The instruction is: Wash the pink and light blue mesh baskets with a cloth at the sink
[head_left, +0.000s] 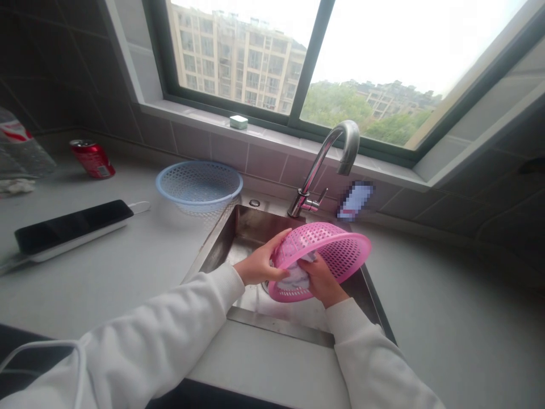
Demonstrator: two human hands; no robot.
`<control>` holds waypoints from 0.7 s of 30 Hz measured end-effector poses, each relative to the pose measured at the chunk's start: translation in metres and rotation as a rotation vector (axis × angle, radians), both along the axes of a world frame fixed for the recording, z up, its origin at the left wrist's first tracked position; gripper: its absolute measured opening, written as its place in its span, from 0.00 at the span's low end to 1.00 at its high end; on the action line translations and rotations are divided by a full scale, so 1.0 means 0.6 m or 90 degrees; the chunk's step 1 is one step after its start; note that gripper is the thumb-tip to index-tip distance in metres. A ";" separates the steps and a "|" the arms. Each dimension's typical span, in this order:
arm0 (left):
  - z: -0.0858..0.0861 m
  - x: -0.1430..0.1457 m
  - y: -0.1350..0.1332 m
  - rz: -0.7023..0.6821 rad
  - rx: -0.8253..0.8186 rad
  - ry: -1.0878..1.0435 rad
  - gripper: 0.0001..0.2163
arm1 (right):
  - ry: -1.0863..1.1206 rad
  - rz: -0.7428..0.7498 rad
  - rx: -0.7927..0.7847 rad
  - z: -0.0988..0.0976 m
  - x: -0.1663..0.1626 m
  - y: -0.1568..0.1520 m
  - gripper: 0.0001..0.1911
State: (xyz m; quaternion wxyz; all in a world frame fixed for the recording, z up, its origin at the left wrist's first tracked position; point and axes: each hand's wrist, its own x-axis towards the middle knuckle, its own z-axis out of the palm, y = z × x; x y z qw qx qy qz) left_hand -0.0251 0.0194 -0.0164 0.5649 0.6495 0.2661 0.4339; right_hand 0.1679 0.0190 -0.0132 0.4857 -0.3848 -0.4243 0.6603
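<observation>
Over the sink (281,322), a pink plastic colander (361,245) is tilted on its side, its opening facing right and toward me. My left hand (260,262) grips its left rim, thumb at the edge and fingers behind the wall. A pale cloth with grey marks (296,277) is pressed against the inside of the colander. My right hand (326,279) reaches into the opening and holds this cloth; some of its fingers are hidden by the cloth.
A curved faucet (326,165) rises behind the sink. Left of it stands a blue basket (198,184). Farther left are a red can (92,159), a black phone (74,226) with a cable and a plastic bottle (21,145). A small green box (238,122) sits on the windowsill.
</observation>
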 end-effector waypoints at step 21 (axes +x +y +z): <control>0.004 -0.004 0.002 0.029 -0.040 0.031 0.60 | 0.091 -0.110 -0.008 0.011 0.023 0.014 0.22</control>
